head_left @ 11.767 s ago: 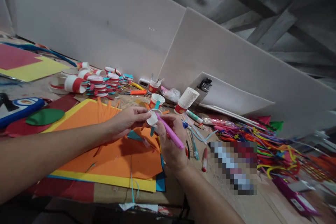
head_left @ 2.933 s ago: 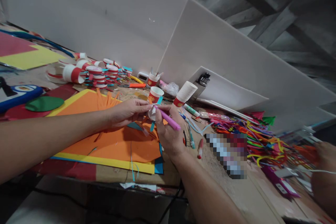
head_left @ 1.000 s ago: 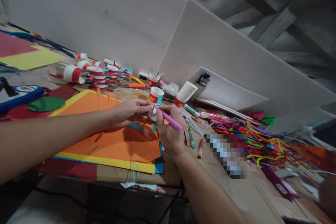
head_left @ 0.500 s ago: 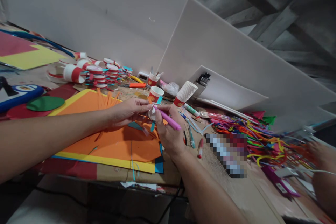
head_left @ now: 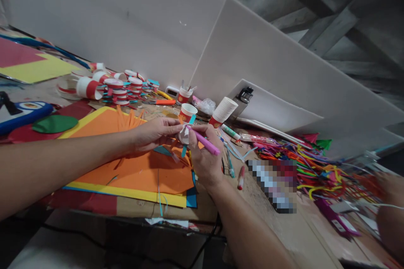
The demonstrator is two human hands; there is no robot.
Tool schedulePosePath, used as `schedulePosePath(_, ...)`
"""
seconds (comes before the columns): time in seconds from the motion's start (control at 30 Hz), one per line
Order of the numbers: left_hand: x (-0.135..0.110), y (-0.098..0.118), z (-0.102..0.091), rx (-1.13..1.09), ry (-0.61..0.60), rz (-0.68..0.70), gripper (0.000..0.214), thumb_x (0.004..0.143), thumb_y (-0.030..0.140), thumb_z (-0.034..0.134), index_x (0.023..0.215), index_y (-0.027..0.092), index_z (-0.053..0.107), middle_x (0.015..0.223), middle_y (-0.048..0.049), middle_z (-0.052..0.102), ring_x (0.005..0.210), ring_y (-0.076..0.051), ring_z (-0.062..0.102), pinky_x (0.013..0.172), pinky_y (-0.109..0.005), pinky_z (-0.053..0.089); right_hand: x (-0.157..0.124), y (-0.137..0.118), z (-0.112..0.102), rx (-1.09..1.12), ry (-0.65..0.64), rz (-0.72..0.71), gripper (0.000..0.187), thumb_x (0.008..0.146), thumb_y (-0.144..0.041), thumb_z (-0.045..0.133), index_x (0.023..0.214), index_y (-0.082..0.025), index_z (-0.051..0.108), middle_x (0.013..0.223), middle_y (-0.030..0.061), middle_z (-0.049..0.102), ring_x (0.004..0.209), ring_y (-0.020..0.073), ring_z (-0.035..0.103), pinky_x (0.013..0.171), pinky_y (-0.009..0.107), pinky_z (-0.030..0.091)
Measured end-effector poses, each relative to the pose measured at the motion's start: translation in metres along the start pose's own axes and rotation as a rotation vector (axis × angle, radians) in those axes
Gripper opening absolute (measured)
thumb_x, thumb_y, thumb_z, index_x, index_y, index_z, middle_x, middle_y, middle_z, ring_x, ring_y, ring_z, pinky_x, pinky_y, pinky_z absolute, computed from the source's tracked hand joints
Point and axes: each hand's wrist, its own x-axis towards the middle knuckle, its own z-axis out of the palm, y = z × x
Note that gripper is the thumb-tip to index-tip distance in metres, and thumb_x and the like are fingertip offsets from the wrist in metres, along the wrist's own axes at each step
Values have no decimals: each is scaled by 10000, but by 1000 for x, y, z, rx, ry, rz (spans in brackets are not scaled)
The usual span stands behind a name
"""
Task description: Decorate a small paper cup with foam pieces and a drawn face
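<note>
My left hand [head_left: 160, 133] is closed on the edge of a small white paper cup piece [head_left: 183, 135], with blue and orange paper strips sticking out around it. In my right hand [head_left: 205, 155] is a pink marker [head_left: 208, 144], its tip end against or just over the white face. My fingers hide part of the cup piece. Beneath both hands lie orange paper sheets [head_left: 132, 180] on a yellow sheet [head_left: 176, 200]. Just behind the hands stands a red and white paper cup [head_left: 188, 111], with a tilted stack of paper cups [head_left: 224, 110] beside it.
Several decorated cup pieces [head_left: 116, 88] sit at the back left, near an orange-handled tool [head_left: 166, 102]. On the right are a red marker [head_left: 241, 178], a heap of coloured pipe cleaners [head_left: 303, 159], a purple tool [head_left: 336, 218] and another person's arm [head_left: 391, 218]. White boards [head_left: 126, 21] stand behind.
My right hand and the pink marker have shifted slightly to the right across the white face. My left hand stays nearly still. The other person's hand has moved a little.
</note>
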Motion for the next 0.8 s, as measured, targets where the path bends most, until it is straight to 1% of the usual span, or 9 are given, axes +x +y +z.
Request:
schedulePosePath(0.17, -1, 3, 3, 1, 15, -5, 215, 847, 314, 638, 954, 129, 659, 924, -102, 668, 831, -190, 653, 650, -279, 557, 0, 0, 0, 9, -12, 3, 94, 878, -274, 578, 889, -194, 625, 847, 29, 668, 792, 156, 623, 727, 302, 495)
schedulePosePath(0.27, -2, 5, 7, -10, 43, 7, 170, 831, 278, 647, 896, 123, 673, 912, -107, 673, 822, -186, 652, 683, -276, 549, 0, 1, 0, 25, -13, 0, 89, 877, -265, 577, 888, -192, 625, 843, 27, 666, 788, 151, 622, 726, 298, 494)
schedulePosePath(0.37, -2, 6, 8, -10, 56, 28, 139, 817, 250, 653, 872, 127, 688, 899, -101, 675, 810, -176, 647, 709, -270, 543, -1, 3, 0, 20, -32, -6, 93, 877, -267, 570, 898, -195, 626, 857, 34, 669, 800, 159, 625, 741, 310, 499)
schedulePosePath(0.53, -2, 5, 6, -21, 53, 27, 130, 813, 248, 659, 868, 135, 692, 863, -84, 664, 783, -164, 634, 717, -272, 543, -1, 5, 0, 23, -56, 7, 107, 877, -276, 564, 912, -193, 621, 873, 47, 666, 819, 171, 629, 766, 328, 508)
schedulePosePath(0.8, -1, 4, 6, -35, 63, 14, 125, 830, 252, 653, 855, 130, 644, 829, -62, 654, 744, -137, 627, 693, -252, 523, -2, 7, 1, 40, -56, -1, 108, 870, -281, 580, 918, -193, 621, 885, 48, 676, 826, 169, 642, 767, 326, 516)
